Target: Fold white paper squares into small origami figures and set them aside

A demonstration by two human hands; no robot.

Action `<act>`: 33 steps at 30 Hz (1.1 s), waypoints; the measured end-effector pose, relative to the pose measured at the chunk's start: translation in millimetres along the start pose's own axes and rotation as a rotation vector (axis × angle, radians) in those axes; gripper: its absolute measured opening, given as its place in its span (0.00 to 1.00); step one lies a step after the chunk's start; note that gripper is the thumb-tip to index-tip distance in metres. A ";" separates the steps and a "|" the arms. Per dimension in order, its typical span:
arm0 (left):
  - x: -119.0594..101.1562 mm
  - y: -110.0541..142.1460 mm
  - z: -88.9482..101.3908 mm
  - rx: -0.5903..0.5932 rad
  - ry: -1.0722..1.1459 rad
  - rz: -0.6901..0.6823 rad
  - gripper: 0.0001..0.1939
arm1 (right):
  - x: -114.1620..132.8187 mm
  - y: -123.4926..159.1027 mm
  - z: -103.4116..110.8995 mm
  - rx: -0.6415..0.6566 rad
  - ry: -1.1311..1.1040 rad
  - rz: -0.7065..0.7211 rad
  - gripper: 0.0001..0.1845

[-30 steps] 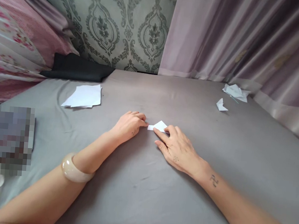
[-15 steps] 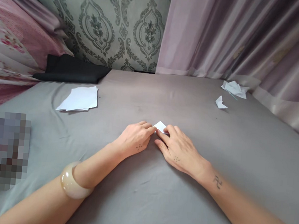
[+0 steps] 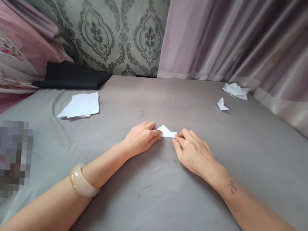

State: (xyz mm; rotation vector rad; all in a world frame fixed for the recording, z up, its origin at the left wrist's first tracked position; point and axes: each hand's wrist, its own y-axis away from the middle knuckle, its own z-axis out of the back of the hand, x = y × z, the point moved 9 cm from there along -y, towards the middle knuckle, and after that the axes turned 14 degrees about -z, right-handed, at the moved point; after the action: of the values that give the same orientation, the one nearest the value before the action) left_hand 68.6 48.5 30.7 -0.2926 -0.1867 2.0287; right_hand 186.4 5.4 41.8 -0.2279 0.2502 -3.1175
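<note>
A folded white paper (image 3: 165, 132) lies low on the grey cloth surface (image 3: 147, 200), between the two hands. The left hand (image 3: 141, 137) has its grip nearly closed on one end, the right hand (image 3: 197, 152) likewise on the narrow strip at the other. The step in hand looks like lining up or pressing a fold — handling that calls for light, level fingertips. No container can be made out; white sheets (image 3: 84, 104) lie stacked to the left.
</note>
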 end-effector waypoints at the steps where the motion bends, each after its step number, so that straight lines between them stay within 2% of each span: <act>1: 2.4 -1.2 -0.8 -0.011 0.009 0.004 0.17 | -3.7 -1.2 0.7 -0.002 -0.008 -0.018 0.20; 5: 2.7 -7.0 -0.7 -0.021 -0.008 -0.030 0.17 | -25.9 -10.6 0.9 0.014 -0.148 -0.140 0.20; 8: -8.6 -12.2 -1.9 0.046 -0.129 -0.109 0.21 | -43.6 -18.8 -0.7 0.010 -0.284 -0.258 0.18; 11: -17.1 -16.3 -3.2 0.085 -0.249 -0.154 0.21 | -52.6 -24.2 -1.6 -0.021 -0.407 -0.316 0.17; 13: -17.7 -18.0 -1.9 0.065 -0.282 -0.156 0.19 | -54.5 -26.3 -3.1 -0.035 -0.492 -0.333 0.16; 15: -10.5 -18.2 3.7 0.000 -0.259 -0.092 0.18 | -54.3 -27.7 -5.3 -0.037 -0.592 -0.344 0.15; 18: 13.8 -11.2 18.1 -0.182 -0.051 0.159 0.15 | -49.0 -28.2 -9.0 0.010 -0.794 -0.357 0.14; 20: 27.0 -2.4 21.4 -0.328 0.224 0.331 0.12 | -41.4 -26.7 -11.3 0.084 -0.957 -0.368 0.17; 22: 27.8 3.0 16.2 -0.450 0.547 0.422 0.13 | -31.6 -23.3 -12.5 0.170 -1.126 -0.378 0.21; 26: 5.1 3.1 2.7 -0.522 0.903 0.447 0.14 | -17.0 -15.5 -6.6 0.236 -1.337 -0.361 0.20; 30: -10.6 3.0 -2.1 -0.519 1.030 0.454 0.14 | -18.4 -11.2 1.1 0.156 -1.333 -0.334 0.15; 33: -11.7 2.1 4.0 -0.595 1.121 0.430 0.13 | -16.8 -9.2 3.3 0.138 -1.289 -0.274 0.13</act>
State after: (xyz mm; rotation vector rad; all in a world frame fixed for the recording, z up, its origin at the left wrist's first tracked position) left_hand 70.8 37.1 35.5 -1.8914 -0.0041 1.8584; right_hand 203.6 14.3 44.1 -2.1809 -0.0384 -2.4564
